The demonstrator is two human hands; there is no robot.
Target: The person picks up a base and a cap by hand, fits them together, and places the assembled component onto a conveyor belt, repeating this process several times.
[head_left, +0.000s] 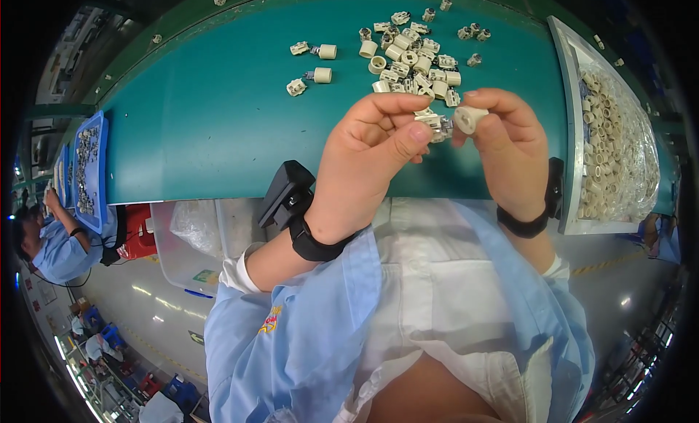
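Ideally, you steady the pale insert (437, 124), pinched in your left hand's grip (364, 152), in line with the round cream cap (467, 119) clamped in your right hand's grip (514, 155) just beside it, left fingers (387, 103) curled, right thumb (494, 134) against the cap, both hands above the green tabletop (233, 117).

A small cream block (435, 126) with metal bits is in the left fingers (408, 140). Just right of it, a round cream cap (468, 119) tilts in the right fingers (495, 135).
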